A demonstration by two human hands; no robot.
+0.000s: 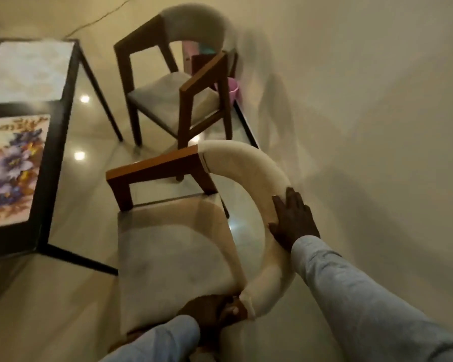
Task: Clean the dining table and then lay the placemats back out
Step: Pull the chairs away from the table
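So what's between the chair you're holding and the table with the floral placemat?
Only bare glossy floor, in the head view. The near chair stands clear of the table and its placemat.

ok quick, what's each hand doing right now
Left hand: gripping the near end of the chair's padded backrest.
Right hand: open, fingers flat on the curved backrest.
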